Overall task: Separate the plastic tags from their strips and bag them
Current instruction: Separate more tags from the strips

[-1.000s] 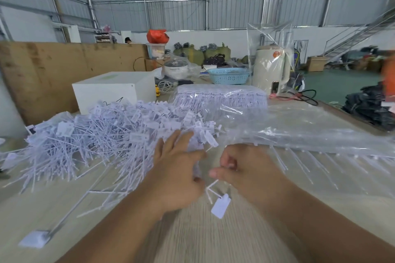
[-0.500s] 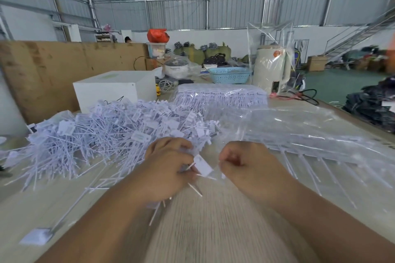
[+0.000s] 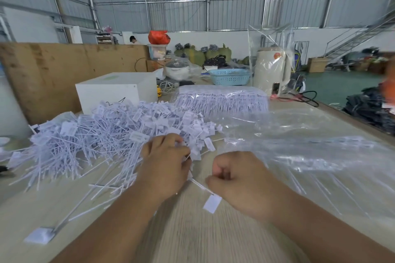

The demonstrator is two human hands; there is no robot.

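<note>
A single white plastic tag (image 3: 212,203), its flat label hanging low over the wooden counter (image 3: 192,239), is pinched by its thin stem in the right hand (image 3: 241,179), fingers curled tight into a near fist; the stem runs up and left to the left hand (image 3: 166,168), which is curled round a small bunch of tags (image 3: 193,152) at the near edge of the heap, though what exactly lies inside that grip is hidden behind the knuckles; both forearms reach in from the bottom of the frame, wrists close together, the right hand just below and right of the left. Behind the left hand a large loose heap of white tags (image 3: 102,134) sprawls across the counter; to the right lies a wide clear plastic bag (image 3: 310,151) with long tag stems showing through it; further back sits a sealed pack of tags on strips (image 3: 222,100); a lone tag (image 3: 40,235) lies near the front left corner. The risks from here look modest but real: the stem may snap short of its joint if the pull comes at an angle; the thin stem could slip from the pinch and drop the tag onto the counter; tangled neighbours could be dragged out of the heap; and the limp, flat bag may not take a tag one-handed. Beyond stand a white box (image 3: 111,92), a blue basket (image 3: 229,77) and a cream kettle in plastic wrap (image 3: 270,70).
</note>
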